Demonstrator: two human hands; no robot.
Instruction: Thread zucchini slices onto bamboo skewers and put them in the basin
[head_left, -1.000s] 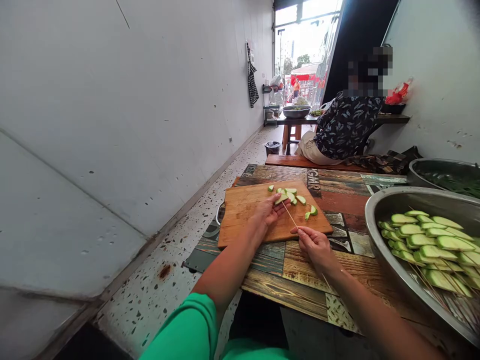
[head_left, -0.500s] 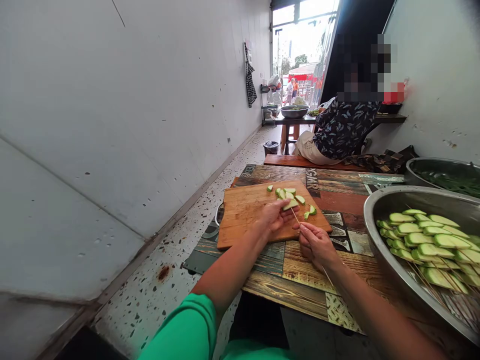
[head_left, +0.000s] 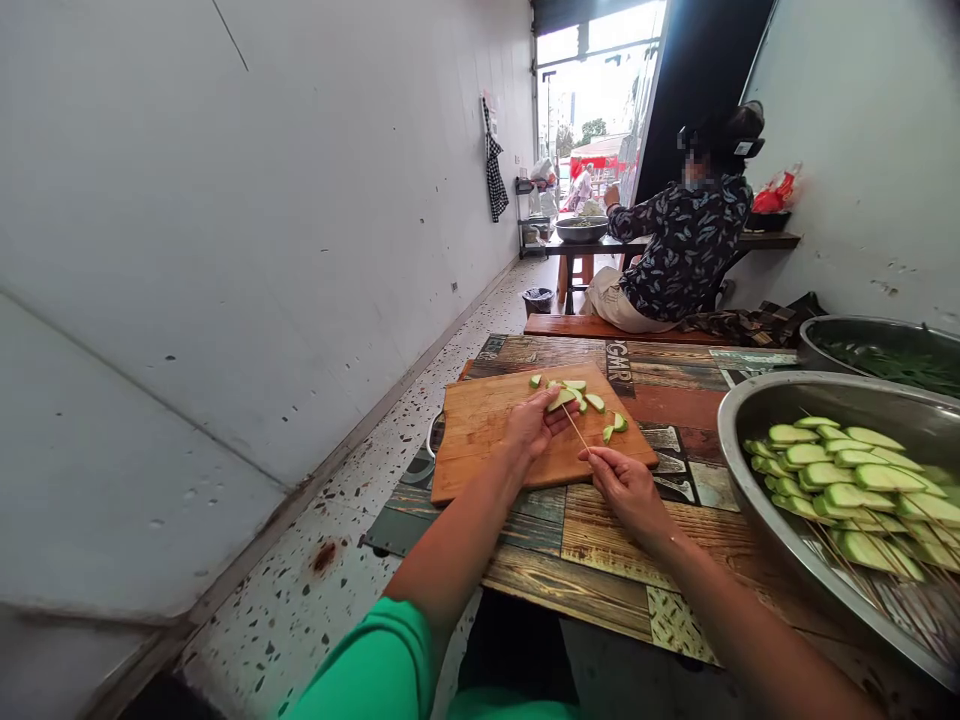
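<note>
My left hand [head_left: 531, 425], above the cutting board, is closed on a pale zucchini slice [head_left: 560, 400] with green skin at its edge. A thin wooden skewer [head_left: 576, 427] runs from that slice to my right hand [head_left: 626, 487], which pinches it near the board's front edge. How deep the tip sits in the slice is hidden. More cut zucchini pieces [head_left: 595, 402] lie on the wooden cutting board [head_left: 476, 440] just beyond my fingers. At the right, a large metal bowl [head_left: 733, 450] holds stacked zucchini slices on skewers [head_left: 851, 472].
The patterned wooden table [head_left: 600, 525] carries board and bowl. Behind the bowl stands another basin [head_left: 814, 345] with green leaves. Beyond the table, a person in a dark patterned shirt [head_left: 686, 245] sits on a bench [head_left: 562, 325]. A white wall [head_left: 262, 250] runs along the left.
My left hand and the slice have shifted slightly left, away from my right hand. The skewer's tail no longer shows behind my right hand. The seated person has raised an arm.
</note>
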